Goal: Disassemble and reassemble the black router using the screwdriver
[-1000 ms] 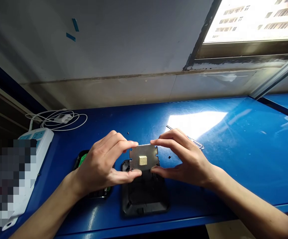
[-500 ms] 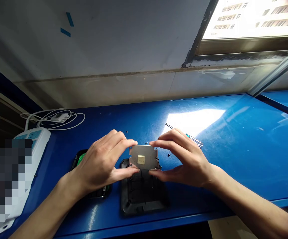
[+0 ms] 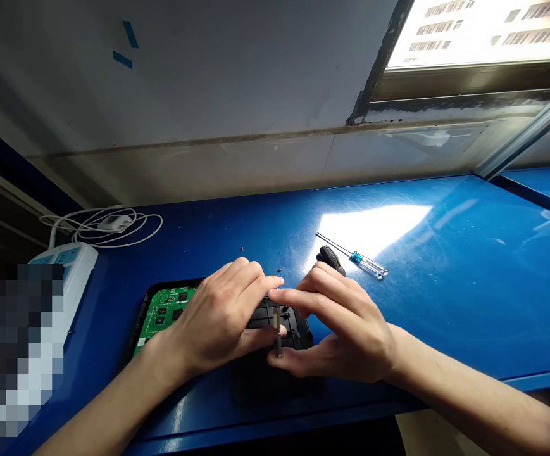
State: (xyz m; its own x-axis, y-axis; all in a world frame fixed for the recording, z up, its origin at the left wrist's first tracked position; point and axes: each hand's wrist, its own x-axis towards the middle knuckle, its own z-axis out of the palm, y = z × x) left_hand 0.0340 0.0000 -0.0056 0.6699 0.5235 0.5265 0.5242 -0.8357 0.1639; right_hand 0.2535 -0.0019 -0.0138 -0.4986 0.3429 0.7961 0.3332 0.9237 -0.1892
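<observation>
- The fingers point(image 3: 306, 299) of the right hand point(image 3: 350, 329) are bent into a pinch, with a thin metal plate point(image 3: 279, 342) held between index fingertip above and thumb below.
- The plate is turned nearly edge-on to the viewer and is held just above a black cover point(image 3: 269, 387); a pale block point(image 3: 275, 316) is seen on its left face. Clock directions below are read from the plate, with 12 o'clock toward the wall point(image 3: 237, 82).
- The left hand point(image 3: 222, 310) is placed at 9 o'clock, its fingers curved and its index fingertip set close to the right one. Its thumb is partly crossed by the plate; whether the plate is gripped by this hand cannot be told.
- At 9 o'clock, partly hidden by the left hand, a green circuit board point(image 3: 165, 307) is seated in a black casing point(image 3: 137, 323).
- One tiny dark screw point(image 3: 280, 270) is seen at 12 o'clock and another small screw point(image 3: 242, 249) at 11.
- At 1 o'clock a black textured handle point(image 3: 331, 259) is partly covered by the right hand; at 2, a clear-handled screwdriver point(image 3: 369, 264) is laid on the blue desk point(image 3: 445, 285).
- At 10 o'clock a white cable point(image 3: 154, 235) is loosely coiled around a plug point(image 3: 117, 223), near a white power strip point(image 3: 80, 272).
- High at 1 o'clock, bright daylight is let in by a window point(image 3: 474, 38).
</observation>
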